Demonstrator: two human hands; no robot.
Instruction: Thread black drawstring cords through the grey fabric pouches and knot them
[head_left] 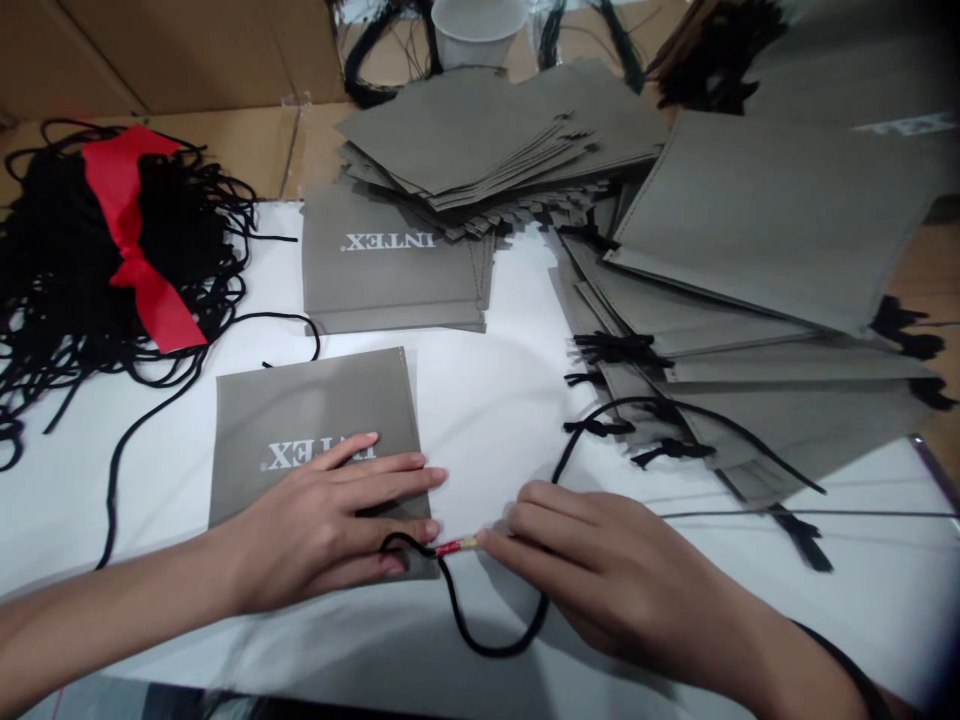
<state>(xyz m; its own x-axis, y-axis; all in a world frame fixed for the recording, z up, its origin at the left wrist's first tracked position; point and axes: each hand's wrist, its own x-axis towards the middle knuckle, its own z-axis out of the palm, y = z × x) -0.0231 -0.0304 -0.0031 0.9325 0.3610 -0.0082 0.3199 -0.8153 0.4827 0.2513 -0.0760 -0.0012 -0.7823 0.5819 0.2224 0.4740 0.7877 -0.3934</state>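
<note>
My left hand (330, 520) lies flat with fingers spread on a grey fabric pouch (315, 390) printed INTEX, which reads upside down. Closed in a pinch, my right hand (592, 570) holds a thin stick with a red-and-gold wrapped end (456, 546) at the pouch's lower right corner. A black cord (495, 652) meets the stick's tip there, loops below, passes behind my right hand and comes out above it toward the right. Whether my right fingers also grip the cord is hidden.
A bundle of black cords (60, 250) tied with a red ribbon (127, 235) lies at left. Behind are another INTEX pouch (390, 280) and a stack of grey pouches (450, 130). Corded pouches (757, 220) pile up at right. A white cup (480, 30) stands at the back.
</note>
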